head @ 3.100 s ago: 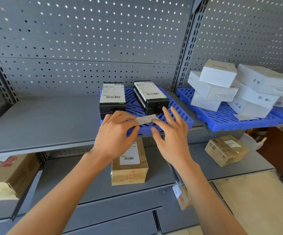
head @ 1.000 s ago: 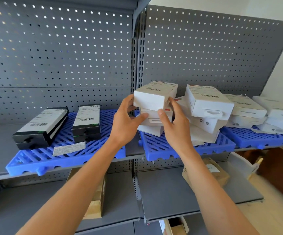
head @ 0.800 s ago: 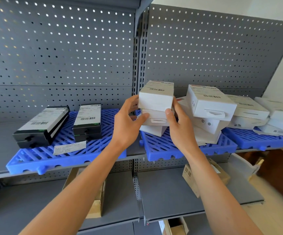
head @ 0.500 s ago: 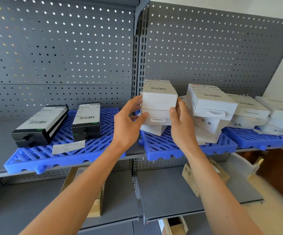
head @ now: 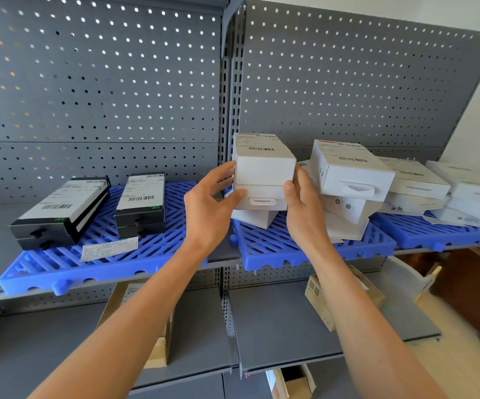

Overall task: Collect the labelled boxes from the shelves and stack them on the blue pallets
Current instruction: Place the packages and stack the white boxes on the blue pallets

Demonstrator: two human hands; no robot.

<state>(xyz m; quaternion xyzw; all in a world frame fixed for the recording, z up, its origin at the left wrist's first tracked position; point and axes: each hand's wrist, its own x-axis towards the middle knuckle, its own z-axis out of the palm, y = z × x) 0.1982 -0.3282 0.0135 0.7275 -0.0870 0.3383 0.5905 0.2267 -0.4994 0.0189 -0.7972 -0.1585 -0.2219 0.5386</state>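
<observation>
Beside hands, white boxes, pallet

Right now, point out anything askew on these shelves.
The white boxes on the middle blue pallet are heaped crookedly, tilted and overlapping. A loose paper slip lies on the left pallet.

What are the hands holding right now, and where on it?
Both hold the top white cardboard box of the stack: left hand on its left side, right hand at its lower right corner, touching the box beneath too.
</observation>
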